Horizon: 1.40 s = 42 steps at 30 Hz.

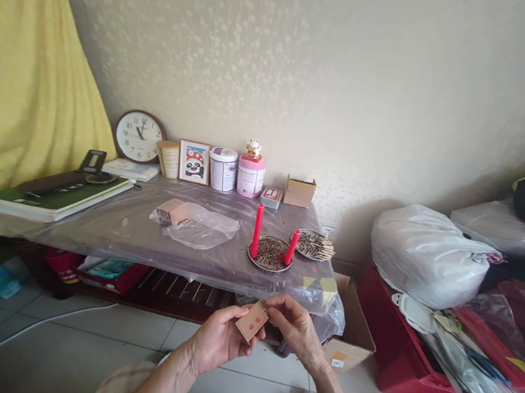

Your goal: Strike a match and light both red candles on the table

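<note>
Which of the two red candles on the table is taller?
The left-hand candle in the picture: its top rises well above that of the right-hand candle, which shares its round plate.

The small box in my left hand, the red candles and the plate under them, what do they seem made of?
The small box looks like thin matte cardboard, with a flat printed face and straight edges. The red candles look like wax, smooth with a slight sheen. The plate is probably metal, judging by its shiny silvery rim.

Yellow cloth (19, 79) partly beyond left edge, red print (258, 320) on small box (248, 318) illegible.
</note>
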Tool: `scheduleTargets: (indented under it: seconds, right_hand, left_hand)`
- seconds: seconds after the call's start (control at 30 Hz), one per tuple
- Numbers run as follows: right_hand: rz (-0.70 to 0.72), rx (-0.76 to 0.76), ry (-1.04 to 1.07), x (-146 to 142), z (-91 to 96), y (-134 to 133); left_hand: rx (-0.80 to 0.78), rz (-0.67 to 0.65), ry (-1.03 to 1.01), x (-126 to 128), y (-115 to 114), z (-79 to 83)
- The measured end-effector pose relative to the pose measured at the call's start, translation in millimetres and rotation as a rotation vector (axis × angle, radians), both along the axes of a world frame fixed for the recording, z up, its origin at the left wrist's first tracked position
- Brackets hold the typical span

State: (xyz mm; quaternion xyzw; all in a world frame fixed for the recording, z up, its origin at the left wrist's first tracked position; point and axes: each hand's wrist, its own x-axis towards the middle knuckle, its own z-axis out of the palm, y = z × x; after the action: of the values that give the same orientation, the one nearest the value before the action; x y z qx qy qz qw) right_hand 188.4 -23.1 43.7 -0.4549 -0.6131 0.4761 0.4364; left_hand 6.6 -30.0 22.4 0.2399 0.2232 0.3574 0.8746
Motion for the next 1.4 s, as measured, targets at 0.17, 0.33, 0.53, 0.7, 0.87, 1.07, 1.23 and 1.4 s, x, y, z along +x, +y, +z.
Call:
scheduleTargets:
  seconds: [0.17, 0.33, 0.53, 0.7, 0.87, 1.07, 1.23, 1.4]
  right_hand:
    - [0.047, 0.1, -0.312, 1.7, -1.3, -3.0]
    - [0.028, 0.145, -0.362, -0.1, -0.9, -3.0]
    - [-0.006, 0.199, -0.375, 3.4, 1.9, -1.5]
    - [0.047, 0.266, -0.439, 1.9, -0.3, -2.2]
    - [0.102, 0.283, -0.519, 0.6, -2.4, -3.4]
    - [0.124, 0.333, -0.626, 1.3, -3.1, -4.6]
    - [0.148, 0.344, -0.592, 3.0, -3.3, -2.2]
    - [0.066, 0.274, -0.491, 5.5, -2.8, 0.4]
  left_hand:
    - [-0.001, -0.028, 0.075, 2.2, 2.4, -1.7]
    - [0.003, -0.047, 0.106, 1.2, 3.0, -3.3]
    - [0.014, -0.034, 0.119, -1.7, 4.6, -4.0]
    - [0.04, -0.034, 0.155, -0.4, 3.8, -6.1]
    - [0.076, -0.041, 0.182, 0.5, 3.5, -9.5]
    - [0.093, -0.034, 0.206, 1.1, 4.9, -14.9]
    - [0.088, -0.002, 0.233, 1.1, 4.0, -14.0]
    - [0.075, 0.04, 0.217, -0.2, 3.7, -7.3]
